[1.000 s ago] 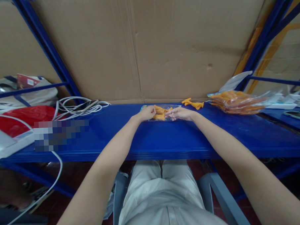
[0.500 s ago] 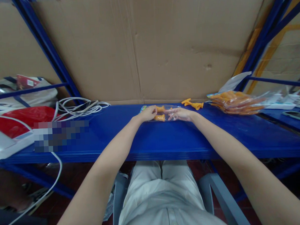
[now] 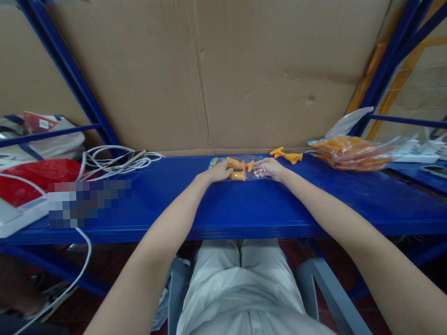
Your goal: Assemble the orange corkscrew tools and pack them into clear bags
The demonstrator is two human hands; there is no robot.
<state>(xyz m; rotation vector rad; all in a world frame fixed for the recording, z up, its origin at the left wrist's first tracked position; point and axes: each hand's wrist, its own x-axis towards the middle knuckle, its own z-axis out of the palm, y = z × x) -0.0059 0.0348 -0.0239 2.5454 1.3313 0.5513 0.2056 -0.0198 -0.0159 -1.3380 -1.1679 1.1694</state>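
A clear plastic bag (image 3: 248,177) with a coloured header at its left end lies on the blue table. Several orange plastic pieces (image 3: 237,175) show through it, one of them near my right fingertips. My left hand (image 3: 219,171) rests over the bag's left part, fingers spread and fingertips touching beside the orange pieces. At the bag's right end is my right hand (image 3: 271,168), its fingers stretched out to the left. Shiny film crosses those fingers; whether they are inside the bag or under it I cannot make out.
Loose orange pieces (image 3: 286,155) lie behind my right hand. Farther right is a pile of bagged orange pieces (image 3: 350,152). Coiled white cables (image 3: 121,159) and a red bag (image 3: 42,178) are on the left. A cardboard panel (image 3: 204,74) stands behind the blue table (image 3: 255,205).
My left fingers have opened from a pinch and now lie spread over the bag. My right fingers have come away from an orange piece, which now lies in view between the hands.
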